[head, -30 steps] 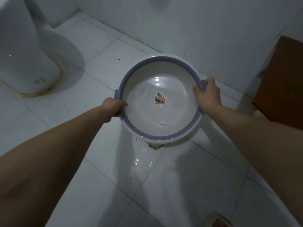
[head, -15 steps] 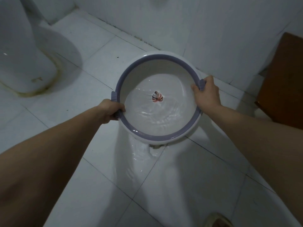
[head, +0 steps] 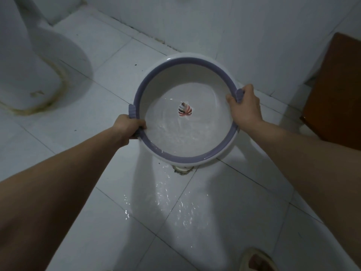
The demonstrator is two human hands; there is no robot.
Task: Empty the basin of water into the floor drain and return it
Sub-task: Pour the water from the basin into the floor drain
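A round white basin [head: 187, 79] with a purple rim and a leaf picture at its bottom hangs above the tiled floor, tilted toward me. My left hand [head: 128, 127] grips its left handle and my right hand [head: 245, 106] grips its right handle. Water ripples against the near wall of the basin and runs over the near rim. The floor drain [head: 182, 170] shows just below the near rim, partly hidden by the basin. A wet, glinting sheet of water [head: 175, 204] spreads over the tiles in front of the drain.
A white toilet base [head: 33, 75] with a stained foot stands at the left. A brown wooden cabinet [head: 336, 90] stands at the right against the white wall [head: 234, 26]. A slipper [head: 257, 260] shows at the bottom edge.
The basin has tipped further toward me, the water inside has slid to the near wall, and the wet patch on the tiles has grown and spread toward me.
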